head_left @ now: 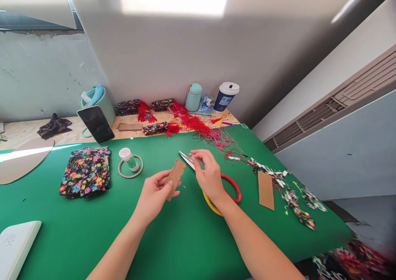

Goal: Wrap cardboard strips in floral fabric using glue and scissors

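Looking left to right, I saw my left hand [154,194] with fingers clamped on the cardboard strip [175,178], its long axis tilted up-right toward the scissors [198,170] pinched in my right hand [209,173] above the worktop [185,234].

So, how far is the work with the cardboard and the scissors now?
Seemingly done: fabric scraps lie cut at right, and finished-looking floral pieces with red tassels sit at the back. In hand: the left hand holds a cardboard strip; the right hand rests on the scissors. Probably left: floral fabric, another cardboard strip.
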Available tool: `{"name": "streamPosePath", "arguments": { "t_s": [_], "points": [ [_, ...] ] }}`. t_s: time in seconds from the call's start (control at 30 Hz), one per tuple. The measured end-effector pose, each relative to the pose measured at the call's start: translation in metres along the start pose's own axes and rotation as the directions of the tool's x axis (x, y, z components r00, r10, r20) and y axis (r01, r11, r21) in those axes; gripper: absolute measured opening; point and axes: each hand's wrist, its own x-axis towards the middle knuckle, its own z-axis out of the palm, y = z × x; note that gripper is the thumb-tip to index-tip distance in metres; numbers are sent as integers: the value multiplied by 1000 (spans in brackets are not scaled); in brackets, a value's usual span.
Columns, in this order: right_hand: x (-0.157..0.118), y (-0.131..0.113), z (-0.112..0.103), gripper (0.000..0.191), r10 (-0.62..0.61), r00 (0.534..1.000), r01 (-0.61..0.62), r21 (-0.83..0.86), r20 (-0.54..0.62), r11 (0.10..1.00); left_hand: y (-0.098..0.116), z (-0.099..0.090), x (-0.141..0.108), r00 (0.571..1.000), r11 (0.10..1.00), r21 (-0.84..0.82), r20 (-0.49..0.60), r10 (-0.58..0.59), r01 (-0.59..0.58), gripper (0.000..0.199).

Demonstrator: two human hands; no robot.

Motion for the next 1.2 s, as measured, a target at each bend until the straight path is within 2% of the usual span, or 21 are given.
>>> {"name": "streamPosePath", "arguments": {
  "t_s": [0.1, 0.2, 0.3, 0.4, 0.6, 0.67, 0.77, 0.87, 1.0, 1.2],
  "points": [
    [5, 3, -7, 11, 42, 997, -42, 13, -60, 999, 2, 1, 0, 1000, 1000, -7, -5, -24, 24, 53],
    [8, 0, -14, 6, -14, 999, 11, 57, 44, 998, 2, 2, 0, 1000, 1000, -15, -17, -24, 24, 54],
    [7, -5, -14, 6, -116, 977, 100, 97, 179, 990, 1, 2, 0, 1000, 1000, -15, -18, -14, 13, 53],
    [3, -8, -10, 6, -164, 964, 148, 89, 210, 985, 1, 1, -1, 1000, 1000, -16, -14, -5, 5, 52],
    [0, -8, -4, 10, -139, 962, 125, 73, 234, 989, 2, 2, 0, 1000, 1000, -11, -11, -13, 13, 52],
    [1, -6, -5, 11, -108, 972, 99, 52, 208, 994, 1, 2, 0, 1000, 1000, -13, -9, -16, 16, 52],
    [6, 2, -10, 11, -6, 998, 3, 41, 68, 999, 0, 2, 1, 1000, 1000, -14, -16, -21, 20, 53],
    [11, 11, -15, 10, 139, 990, -131, 170, -37, 977, 0, 1, 1, 1000, 1000, -11, -18, -19, 19, 54],
    [12, 12, -16, 14, 246, 969, -229, 345, -5, 910, 0, 0, -1, 1000, 1000, -2, -1, -17, 17, 53],
    [10, 6, -11, 27, 394, 918, -368, 470, 46, 802, 1, 1, -1, 1000, 1000, -10, -2, -14, 14, 54]
  ]
}}
